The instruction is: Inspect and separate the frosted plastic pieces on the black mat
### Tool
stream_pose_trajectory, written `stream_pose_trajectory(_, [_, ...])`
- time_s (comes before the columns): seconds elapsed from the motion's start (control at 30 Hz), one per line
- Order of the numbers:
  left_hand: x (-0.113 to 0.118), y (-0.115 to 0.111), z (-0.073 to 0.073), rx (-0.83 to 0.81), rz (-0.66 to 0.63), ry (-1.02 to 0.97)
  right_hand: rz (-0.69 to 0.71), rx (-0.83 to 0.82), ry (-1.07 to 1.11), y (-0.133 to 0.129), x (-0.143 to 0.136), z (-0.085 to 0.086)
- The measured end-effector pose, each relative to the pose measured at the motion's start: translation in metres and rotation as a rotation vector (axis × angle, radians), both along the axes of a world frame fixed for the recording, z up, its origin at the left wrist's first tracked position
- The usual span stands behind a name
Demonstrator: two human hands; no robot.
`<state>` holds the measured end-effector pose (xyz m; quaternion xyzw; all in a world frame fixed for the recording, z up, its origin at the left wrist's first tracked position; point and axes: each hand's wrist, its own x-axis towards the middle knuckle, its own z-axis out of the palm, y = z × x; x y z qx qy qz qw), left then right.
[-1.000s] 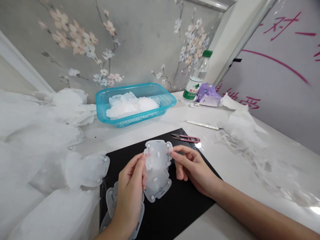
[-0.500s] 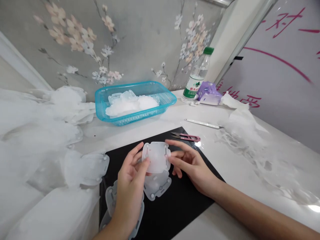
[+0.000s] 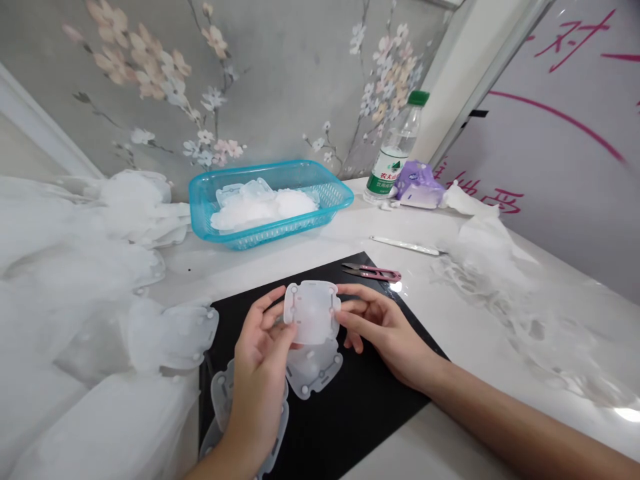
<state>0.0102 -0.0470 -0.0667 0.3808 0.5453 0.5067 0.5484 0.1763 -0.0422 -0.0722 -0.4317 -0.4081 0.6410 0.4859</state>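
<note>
A thin translucent white sheet (image 3: 314,313), roughly square with wavy edges, small slots and round spots near its sides, is held up between my hands. My left hand (image 3: 263,367) pinches its left edge, thumb in front and fingers behind. My right hand (image 3: 383,327) grips the right edge between thumb and fingers. Just below, a similar sheet (image 3: 320,373) lies on the black mat (image 3: 350,427), partly covered by the held one. More such sheets (image 3: 223,393) lie at the mat's left, partly hidden behind my left hand and wrist.
Pink-handled thread snips (image 3: 373,273) rest at the mat's far edge, with a slim white tool (image 3: 406,245) beyond. A blue basket (image 3: 270,237) holds white sheets. Piles of white sheets (image 3: 85,267) crowd the left. Scraps (image 3: 520,327), a bottle (image 3: 393,157) and a purple packet (image 3: 419,183) stand right.
The held sheet has risen very slightly, and my right index fingertip has shifted a little at its upper right corner. Both hands keep their hold; the rest looks the same.
</note>
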Motion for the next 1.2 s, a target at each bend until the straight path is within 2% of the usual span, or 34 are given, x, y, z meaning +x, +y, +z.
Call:
stream_pose_trajectory(0.53, [0.0009, 0.0001, 0.0013, -0.023, -0.048, -0.100, 0.005, -0.023, -0.024, 0.0011, -0.0021, 0.0012])
stream_pose_trajectory(1.2, [-0.0017, -0.0009, -0.0022, -0.026, -0.001, -0.124, 0.015, -0.033, -0.044, -0.0003, 0.0005, 0.0041])
